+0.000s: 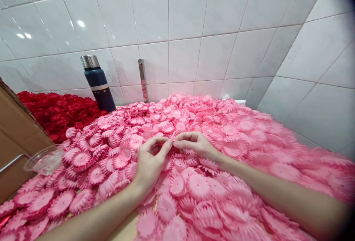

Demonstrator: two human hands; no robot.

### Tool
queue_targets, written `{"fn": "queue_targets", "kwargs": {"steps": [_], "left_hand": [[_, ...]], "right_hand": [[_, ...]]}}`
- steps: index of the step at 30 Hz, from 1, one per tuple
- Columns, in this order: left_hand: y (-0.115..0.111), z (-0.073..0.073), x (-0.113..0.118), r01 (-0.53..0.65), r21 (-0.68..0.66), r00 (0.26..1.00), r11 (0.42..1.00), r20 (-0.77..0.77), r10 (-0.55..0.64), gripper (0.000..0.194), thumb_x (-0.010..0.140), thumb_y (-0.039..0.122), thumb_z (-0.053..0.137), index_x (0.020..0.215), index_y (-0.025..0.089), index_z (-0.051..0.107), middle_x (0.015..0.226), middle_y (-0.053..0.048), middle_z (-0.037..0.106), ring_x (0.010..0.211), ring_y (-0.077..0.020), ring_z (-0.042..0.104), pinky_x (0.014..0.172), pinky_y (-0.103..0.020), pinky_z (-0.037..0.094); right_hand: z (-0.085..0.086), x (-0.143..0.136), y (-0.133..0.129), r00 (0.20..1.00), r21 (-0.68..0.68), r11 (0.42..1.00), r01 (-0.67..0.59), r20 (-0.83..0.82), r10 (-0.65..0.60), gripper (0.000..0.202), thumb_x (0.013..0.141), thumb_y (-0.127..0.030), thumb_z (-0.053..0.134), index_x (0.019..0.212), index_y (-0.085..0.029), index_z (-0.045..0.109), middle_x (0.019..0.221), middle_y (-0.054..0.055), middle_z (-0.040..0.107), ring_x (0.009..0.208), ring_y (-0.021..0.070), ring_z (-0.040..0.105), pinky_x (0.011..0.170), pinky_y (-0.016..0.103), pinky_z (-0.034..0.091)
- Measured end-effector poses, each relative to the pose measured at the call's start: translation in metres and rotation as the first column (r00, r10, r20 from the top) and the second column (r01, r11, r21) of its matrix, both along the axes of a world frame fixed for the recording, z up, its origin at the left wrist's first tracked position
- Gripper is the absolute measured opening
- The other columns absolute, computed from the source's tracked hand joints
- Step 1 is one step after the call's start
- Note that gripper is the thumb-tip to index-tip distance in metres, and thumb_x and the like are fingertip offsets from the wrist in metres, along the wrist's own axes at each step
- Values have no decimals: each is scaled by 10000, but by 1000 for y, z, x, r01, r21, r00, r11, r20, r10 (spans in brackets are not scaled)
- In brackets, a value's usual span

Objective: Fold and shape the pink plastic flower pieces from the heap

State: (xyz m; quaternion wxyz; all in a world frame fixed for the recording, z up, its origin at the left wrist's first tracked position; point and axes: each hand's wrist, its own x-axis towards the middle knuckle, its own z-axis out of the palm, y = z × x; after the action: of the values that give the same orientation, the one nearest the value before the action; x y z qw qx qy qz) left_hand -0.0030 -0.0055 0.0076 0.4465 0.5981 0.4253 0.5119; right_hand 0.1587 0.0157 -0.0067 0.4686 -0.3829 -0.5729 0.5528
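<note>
Closely together, left hand and right hand pinch their fingertips (on what, I cannot tell); pink fluted flower discs surround them at every hour, navy bottle at ten o'clock.

Bare forearms and slender bare fingers

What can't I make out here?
In the head view:
Anything in the bare left hand or bare right hand: fingers hide it.
Markings on dark blue cylindrical bottle: too small.
Brown cardboard panel: cut off by left edge.
Pale yellow tabletop: mostly under pink scalloped discs.
</note>
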Motion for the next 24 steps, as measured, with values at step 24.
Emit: {"fn": "queue_targets", "kwargs": {"steps": [24], "left_hand": [[1,-1,0,1,11,1000,1000,-23,-1,117,786,251,616,773,146,665,795,-34,680,788,-156,611,744,-248,474]], "right_hand": [[-2,0,0,1000,32,999,16,26,-16,146,652,-304,737,680,-163,714,648,5,657,585,98,554,565,223,436]]}}
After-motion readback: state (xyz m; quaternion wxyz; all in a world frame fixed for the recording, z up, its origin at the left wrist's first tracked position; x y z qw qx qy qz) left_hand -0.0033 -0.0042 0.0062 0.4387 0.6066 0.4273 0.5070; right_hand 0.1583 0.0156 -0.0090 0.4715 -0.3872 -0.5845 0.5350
